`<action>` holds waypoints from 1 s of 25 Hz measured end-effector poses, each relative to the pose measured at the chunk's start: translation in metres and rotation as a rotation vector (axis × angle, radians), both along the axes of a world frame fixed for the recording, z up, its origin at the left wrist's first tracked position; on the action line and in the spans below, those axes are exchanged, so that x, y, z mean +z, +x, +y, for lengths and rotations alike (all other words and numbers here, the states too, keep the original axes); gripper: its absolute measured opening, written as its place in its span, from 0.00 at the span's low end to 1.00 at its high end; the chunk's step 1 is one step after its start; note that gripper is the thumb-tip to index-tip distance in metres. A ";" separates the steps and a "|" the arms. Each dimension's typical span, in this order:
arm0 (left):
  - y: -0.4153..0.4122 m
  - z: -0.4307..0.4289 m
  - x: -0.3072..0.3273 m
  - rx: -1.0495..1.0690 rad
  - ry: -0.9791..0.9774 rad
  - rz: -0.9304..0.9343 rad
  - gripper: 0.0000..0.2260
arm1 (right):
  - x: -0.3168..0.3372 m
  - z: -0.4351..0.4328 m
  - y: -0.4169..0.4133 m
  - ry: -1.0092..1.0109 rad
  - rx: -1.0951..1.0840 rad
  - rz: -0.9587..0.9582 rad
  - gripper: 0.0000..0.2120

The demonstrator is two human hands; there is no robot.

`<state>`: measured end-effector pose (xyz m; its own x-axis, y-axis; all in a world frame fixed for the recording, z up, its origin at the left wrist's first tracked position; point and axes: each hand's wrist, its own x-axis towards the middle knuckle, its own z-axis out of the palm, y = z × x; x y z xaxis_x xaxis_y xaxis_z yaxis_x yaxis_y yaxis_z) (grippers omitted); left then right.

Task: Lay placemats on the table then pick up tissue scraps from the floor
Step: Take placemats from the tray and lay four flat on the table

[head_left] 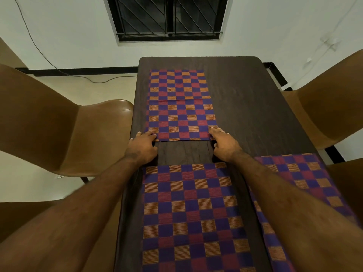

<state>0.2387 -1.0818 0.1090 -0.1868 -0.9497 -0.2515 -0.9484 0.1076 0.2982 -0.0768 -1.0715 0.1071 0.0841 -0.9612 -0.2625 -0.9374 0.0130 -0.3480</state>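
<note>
purple checked placemats (188, 213) line the bench (245, 105); left hand (142, 147) and right hand (225, 147) pinch the middle mat's (182, 118) near corners; tissue scraps not yet gathered, i'd judge.

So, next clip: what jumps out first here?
Checkered purple, red and orange placemats stand out on the dark table: the far placemat, whose near corners the left hand and right hand hold, a near placemat between the forearms, and a third placemat under the right forearm. Brown chairs flank the table.
</note>
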 end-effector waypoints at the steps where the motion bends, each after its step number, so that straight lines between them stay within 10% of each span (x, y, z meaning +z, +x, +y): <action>1: 0.002 0.001 -0.001 -0.004 0.011 -0.047 0.27 | 0.000 0.002 0.000 0.014 0.012 0.034 0.34; 25: -0.148 0.112 0.105 -0.201 -0.272 0.034 0.36 | 0.126 0.225 -0.045 -0.294 -0.261 0.217 0.32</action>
<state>0.0908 -0.9696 0.2141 -0.3806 -0.9246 0.0156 -0.8904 0.3709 0.2640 -0.1222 -0.8469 0.2327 -0.1982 -0.9794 0.0399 -0.9675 0.1889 -0.1682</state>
